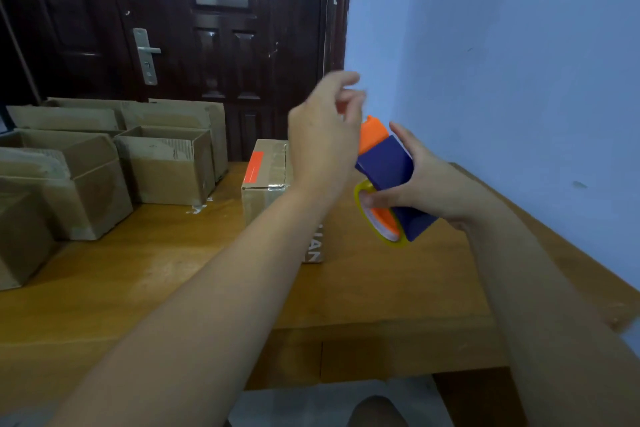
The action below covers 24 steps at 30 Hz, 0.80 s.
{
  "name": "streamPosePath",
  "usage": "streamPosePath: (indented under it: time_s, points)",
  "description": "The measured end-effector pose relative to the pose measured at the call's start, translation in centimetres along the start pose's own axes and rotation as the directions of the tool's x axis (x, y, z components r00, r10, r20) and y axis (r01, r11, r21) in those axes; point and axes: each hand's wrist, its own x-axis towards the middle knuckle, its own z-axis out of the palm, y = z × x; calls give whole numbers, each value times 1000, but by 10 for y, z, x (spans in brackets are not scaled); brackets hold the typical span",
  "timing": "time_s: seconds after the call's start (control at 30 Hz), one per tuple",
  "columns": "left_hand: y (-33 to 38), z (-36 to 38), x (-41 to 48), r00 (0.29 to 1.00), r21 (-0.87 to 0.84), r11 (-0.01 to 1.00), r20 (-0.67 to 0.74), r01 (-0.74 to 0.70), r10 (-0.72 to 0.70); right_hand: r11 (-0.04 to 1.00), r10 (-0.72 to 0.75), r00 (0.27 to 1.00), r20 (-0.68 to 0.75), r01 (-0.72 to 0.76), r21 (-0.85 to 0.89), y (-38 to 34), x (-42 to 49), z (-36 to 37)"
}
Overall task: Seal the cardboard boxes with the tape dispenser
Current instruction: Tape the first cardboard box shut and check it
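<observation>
Brown wooden table (173, 274), lower frame. Open brown cardboard boxes (166, 166), left. Closed taped cardboard box (265, 166), centre: orange label, side print "IAN", partly hidden. Blue-and-orange tape dispenser (388, 166), centre right, above table, gripped by right hand (426, 180). Left hand (322, 135) at orange tip, blurred; grip cannot be told.

1. Your room is evenly, softly lit; bright glare spots sit high on the glossy door (221, 55).
2. Your left hand (322, 135) shows motion blur at the fingertips (349, 78).
3. Edges bow from the wide lens.
</observation>
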Motion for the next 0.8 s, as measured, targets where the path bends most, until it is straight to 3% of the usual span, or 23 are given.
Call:
streamPosePath:
  time_s: [0.1,0.2,0.4,0.57,0.7,0.8]
  points:
    - [-5,-9,16,985,-103,984,-76,147,-155,973,-30,997,-72,12,-230,0,-1,0]
    - [-14,-24,26,957,-151,955,-103,255,-272,933,-144,982,-123,94,-347,2,0,-5]
    - [-35,-52,29,830,-324,787,-11,524,-557,849,-176,976,-128,84,-521,-3,-2,-22]
    - [-59,-72,11,785,-314,751,-29,580,-619,777,-319,947,-42,236,-583,-15,2,-26]
    - [-74,-84,-5,799,-242,795,-106,556,-591,605,-368,929,24,259,-753,-21,10,-8]
    - [-82,-92,-9,802,-230,804,-128,548,-584,618,-337,938,81,286,-732,-24,16,3]
